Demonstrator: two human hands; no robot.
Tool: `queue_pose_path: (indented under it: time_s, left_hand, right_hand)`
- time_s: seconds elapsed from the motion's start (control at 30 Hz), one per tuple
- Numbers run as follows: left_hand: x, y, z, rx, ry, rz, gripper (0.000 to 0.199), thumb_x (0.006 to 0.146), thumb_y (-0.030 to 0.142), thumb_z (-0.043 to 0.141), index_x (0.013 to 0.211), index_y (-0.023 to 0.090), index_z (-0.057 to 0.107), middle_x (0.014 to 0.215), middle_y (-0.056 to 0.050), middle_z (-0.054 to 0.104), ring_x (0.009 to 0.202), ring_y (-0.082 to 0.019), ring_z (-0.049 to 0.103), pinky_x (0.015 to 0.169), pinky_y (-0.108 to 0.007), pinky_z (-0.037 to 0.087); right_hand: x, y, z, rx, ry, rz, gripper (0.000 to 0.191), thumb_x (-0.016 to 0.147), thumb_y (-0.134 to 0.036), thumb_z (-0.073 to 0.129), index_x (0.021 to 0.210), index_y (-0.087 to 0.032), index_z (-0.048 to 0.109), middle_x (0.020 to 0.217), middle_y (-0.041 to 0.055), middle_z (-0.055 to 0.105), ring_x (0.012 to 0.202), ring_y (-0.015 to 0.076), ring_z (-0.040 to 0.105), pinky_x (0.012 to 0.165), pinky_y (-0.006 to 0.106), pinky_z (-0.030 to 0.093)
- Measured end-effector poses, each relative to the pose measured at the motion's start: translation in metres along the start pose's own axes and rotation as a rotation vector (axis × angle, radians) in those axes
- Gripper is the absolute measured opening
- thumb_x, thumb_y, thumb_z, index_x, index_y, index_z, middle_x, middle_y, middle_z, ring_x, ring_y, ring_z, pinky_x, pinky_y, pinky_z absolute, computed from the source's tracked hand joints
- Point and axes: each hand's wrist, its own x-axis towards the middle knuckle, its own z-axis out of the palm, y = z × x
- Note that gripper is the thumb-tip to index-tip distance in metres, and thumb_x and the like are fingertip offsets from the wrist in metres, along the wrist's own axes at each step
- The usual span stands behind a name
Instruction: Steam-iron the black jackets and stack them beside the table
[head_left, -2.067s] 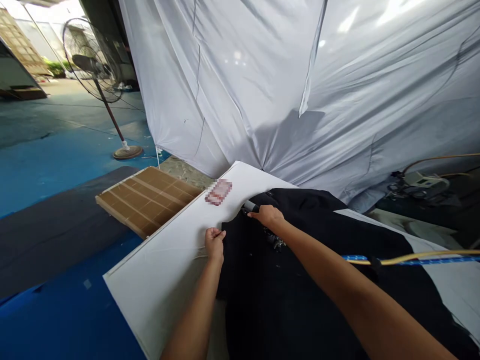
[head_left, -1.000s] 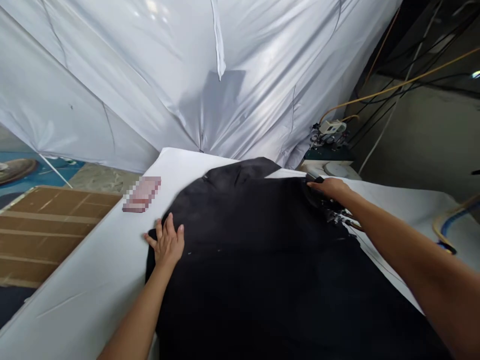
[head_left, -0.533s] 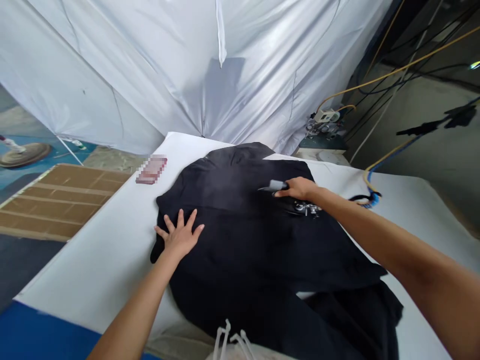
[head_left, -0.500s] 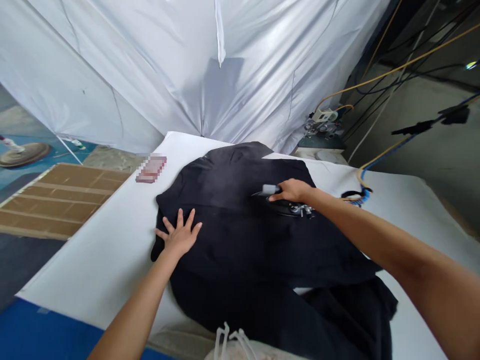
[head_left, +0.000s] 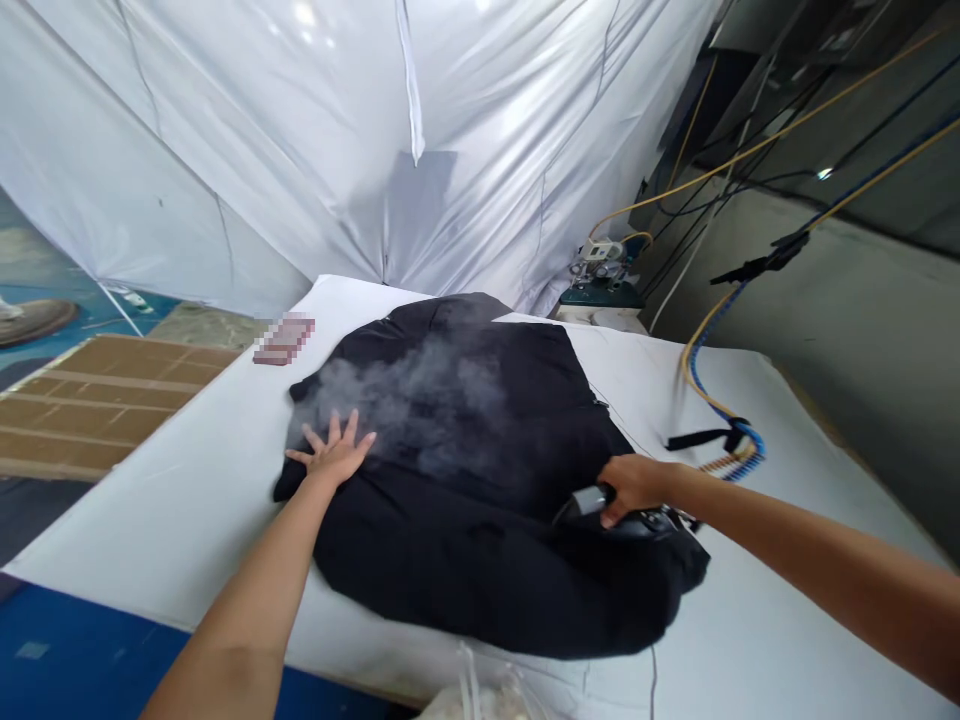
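Note:
A black garment [head_left: 465, 560] lies spread over the white table [head_left: 187, 520], and pale steam drifts above its middle and left part. My left hand [head_left: 334, 457] rests on the garment's left side with the fingers spread. On the right, my right hand [head_left: 630, 487] is wrapped round the handle of a steam iron [head_left: 589, 503], which is over the garment's lower right part. The underside of the iron is hidden.
Blue and yellow hoses [head_left: 694, 365] run from the iron's side up to the right. A pixelated reddish object [head_left: 285, 341] lies at the table's back left. White sheeting [head_left: 300, 150] hangs behind. Brown cardboard [head_left: 105, 400] is at the left.
My right hand and the iron have moved down and to the right. Much more steam shows over the garment, whose lower right part is now drawn in. The whole view has shifted.

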Motion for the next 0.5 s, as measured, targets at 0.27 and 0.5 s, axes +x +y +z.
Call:
queue_pose_path:
  time_s: [0.27,0.5]
  left_hand:
    - [-0.064,0.001,-0.017,-0.068,0.388,-0.241,0.062,0.082,0.053,0.035,0.135,0.021,0.035,0.143,-0.015,0.023,0.128,-0.042,0.019,0.097,-0.057,0.025]
    - [-0.110,-0.017,-0.001,-0.523,0.358,-0.402,0.079,0.072,0.037,0.061,0.137,0.014,0.023,0.121,-0.022,0.049,0.110,-0.030,0.050,0.090,-0.041,0.040]
  right_hand:
    - [-0.036,0.062,0.008,0.089,0.280,0.378,0.057,0.060,-0.074,0.048,0.079,-0.023,0.064,0.082,0.0096,0.065,0.081,0.0291,0.060,0.067,0.036,0.043]
    - [0.035,0.015,-0.021,0.190,0.397,0.274,0.064,0.061,-0.075,0.046,0.084,-0.018,0.065,0.088,0.0152,0.065,0.081,0.0308,0.061,0.065,0.038,0.045]
